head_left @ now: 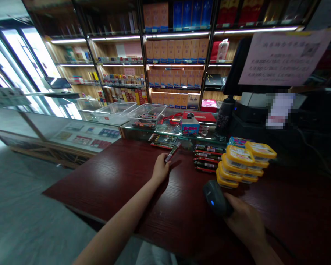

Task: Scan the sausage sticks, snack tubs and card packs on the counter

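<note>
Over the middle of the dark red counter [121,165], my left hand [161,168] pinches one end of a slim, dark snack packet [173,151]. The packet points away from me and to the right. My right hand [244,217] is wrapped round a black barcode scanner [216,198], whose small blue light is lit. Beyond the scanner lie several similar dark packets [208,158] in a row. Yellow-lidded plastic tubs [238,165] are stacked to their right. Several more slim packets [162,140] lie past my left hand, by the glass case.
Clear plastic bins [147,112] and a small blue and pink box [190,126] stand on the glass case behind the counter. At the right is a monitor [237,66] with a paper sign [285,59]. Lit shelves [176,66] of boxes line the back wall.
</note>
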Tool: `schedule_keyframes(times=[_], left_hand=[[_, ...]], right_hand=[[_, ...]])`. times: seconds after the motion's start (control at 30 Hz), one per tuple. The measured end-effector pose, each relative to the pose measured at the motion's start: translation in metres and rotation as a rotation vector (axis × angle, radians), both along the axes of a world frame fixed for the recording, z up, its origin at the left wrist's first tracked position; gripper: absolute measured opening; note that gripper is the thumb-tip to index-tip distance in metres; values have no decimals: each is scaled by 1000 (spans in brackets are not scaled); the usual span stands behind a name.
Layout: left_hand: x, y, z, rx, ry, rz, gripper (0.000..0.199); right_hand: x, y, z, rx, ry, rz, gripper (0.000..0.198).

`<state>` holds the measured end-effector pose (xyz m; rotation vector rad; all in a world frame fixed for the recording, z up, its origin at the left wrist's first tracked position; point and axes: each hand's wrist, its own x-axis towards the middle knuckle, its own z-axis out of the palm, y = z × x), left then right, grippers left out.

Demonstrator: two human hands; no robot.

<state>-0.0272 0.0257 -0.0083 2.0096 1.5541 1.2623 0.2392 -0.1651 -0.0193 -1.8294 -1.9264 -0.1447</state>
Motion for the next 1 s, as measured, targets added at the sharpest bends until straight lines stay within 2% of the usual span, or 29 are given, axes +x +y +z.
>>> schedule_keyframes(times=[0.17, 0.27, 0.37, 0.5, 0.7, 0.8, 1.0], left_hand=[[5, -17, -13, 9, -79, -21, 28], [5, -18, -14, 18, -75, -4, 28], [4, -19, -14, 2, -66, 13, 28], [5, -20, -12, -7, -65, 12, 29], [5, -21, -13, 13, -17, 7, 28], [5, -20, -14, 37, 11, 3, 29], [5, -19, -12, -15, -15, 3, 28]], right_hand=[[-4, -4, 12, -50, 110, 15, 39], [-13, -7, 21, -119, 328, 64, 35], [-27, -10, 33, -179, 589, 194, 29], [-46, -13, 50, -186, 766, 264, 34], [-56, -12, 61, -174, 807, 275, 32], [-56, -12, 58, -163, 786, 269, 31], [-51, -11, 51, -167, 725, 266, 30]])
